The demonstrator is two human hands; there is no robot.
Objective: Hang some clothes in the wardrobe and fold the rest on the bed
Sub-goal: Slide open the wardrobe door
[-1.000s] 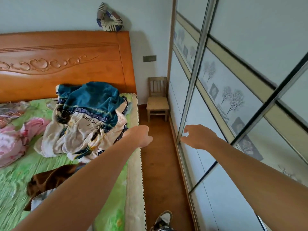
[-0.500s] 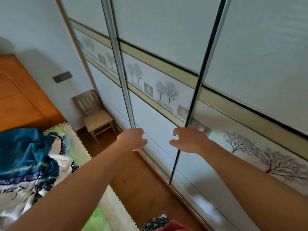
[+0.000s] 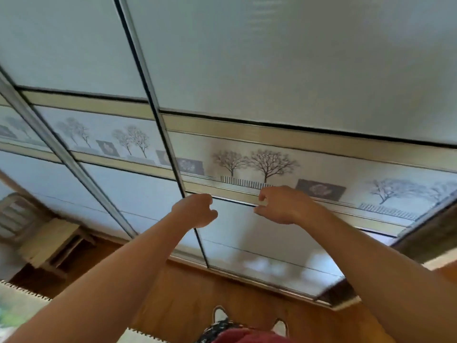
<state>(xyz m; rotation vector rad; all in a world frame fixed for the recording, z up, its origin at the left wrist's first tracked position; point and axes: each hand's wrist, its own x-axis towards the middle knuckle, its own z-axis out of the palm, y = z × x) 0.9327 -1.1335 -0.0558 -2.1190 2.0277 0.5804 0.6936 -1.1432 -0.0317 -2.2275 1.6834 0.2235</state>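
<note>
Pale door [image 3: 272,58]: left hand [image 3: 195,211] fisted, right hand [image 3: 280,206] half-curled.

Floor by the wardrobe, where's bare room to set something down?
Bare wooden floor runs between the bed edge and the wardrobe's door track, from the small wooden chair to the shoes. Crowded at the chair corner and around the shoes.

Off-task bits on my feed
I see 1 small wooden chair [image 3: 42,240], blurred, at the left edge, standing on the brown wooden floor [image 3: 178,290] that runs across the bottom
</note>
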